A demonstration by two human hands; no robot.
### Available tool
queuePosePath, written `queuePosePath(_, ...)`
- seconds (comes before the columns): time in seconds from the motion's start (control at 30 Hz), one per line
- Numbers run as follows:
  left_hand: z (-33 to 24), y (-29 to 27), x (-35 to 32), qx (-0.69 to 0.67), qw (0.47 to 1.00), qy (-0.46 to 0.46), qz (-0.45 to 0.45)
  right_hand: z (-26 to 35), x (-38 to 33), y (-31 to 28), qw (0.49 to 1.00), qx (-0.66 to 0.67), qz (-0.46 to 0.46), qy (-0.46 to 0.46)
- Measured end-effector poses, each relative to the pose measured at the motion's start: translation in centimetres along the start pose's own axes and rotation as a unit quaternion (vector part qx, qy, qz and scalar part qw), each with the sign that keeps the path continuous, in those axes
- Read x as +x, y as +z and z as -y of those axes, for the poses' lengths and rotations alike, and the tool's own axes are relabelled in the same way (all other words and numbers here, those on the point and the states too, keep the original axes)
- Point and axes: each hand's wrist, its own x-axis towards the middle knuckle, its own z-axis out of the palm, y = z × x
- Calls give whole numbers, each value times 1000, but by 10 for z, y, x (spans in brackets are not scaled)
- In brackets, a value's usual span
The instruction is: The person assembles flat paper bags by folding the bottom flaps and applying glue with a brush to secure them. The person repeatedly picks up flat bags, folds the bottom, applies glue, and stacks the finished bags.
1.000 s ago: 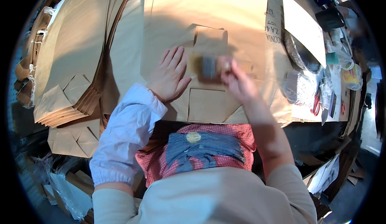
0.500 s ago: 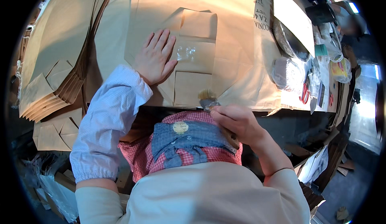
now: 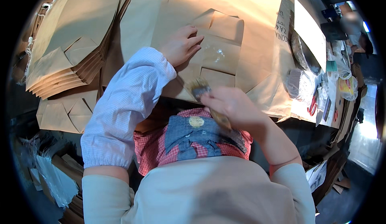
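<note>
Grips a flat paintbrush (image 3: 201, 89) tight in the right hand (image 3: 230, 103). Points the bristles (image 3: 193, 84) up and leftward, over the near edge of a large brown paper bag (image 3: 257, 47); cannot tell whether touching the paper. Slants the handle back over a red checked cloth (image 3: 150, 151). And on the other side, rests the left hand (image 3: 181, 49) on the bag, loose and unclenched, just beside the folded bottom. Glistening there: a wet patch (image 3: 219, 54), between upper flap (image 3: 227, 27) and lower flap (image 3: 217, 77). Further left, a fanned stack of folded bags (image 3: 66, 71); far right, red-handled scissors (image 3: 312, 106).
</note>
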Motion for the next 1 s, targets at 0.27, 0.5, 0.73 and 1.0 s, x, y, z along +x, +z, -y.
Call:
queuePosePath(0.27, 5, 12, -5, 20, 998, 24, -57, 21, -56, -9, 994, 94, -43, 37)
queuePosePath(0.5, -2, 6, -4, 42, 998, -2, -39, 14, -76, -7, 977, -41, -149, 149)
queuePosePath(0.73, -22, -14, -6, 62, 998, -13, 6, 0, -58, -29, 952, 242, -162, 94)
queuePosePath(1.0, -35, -10, -17, 85, 996, 7, -11, -115, -21, -73, 823, 294, -327, 360)
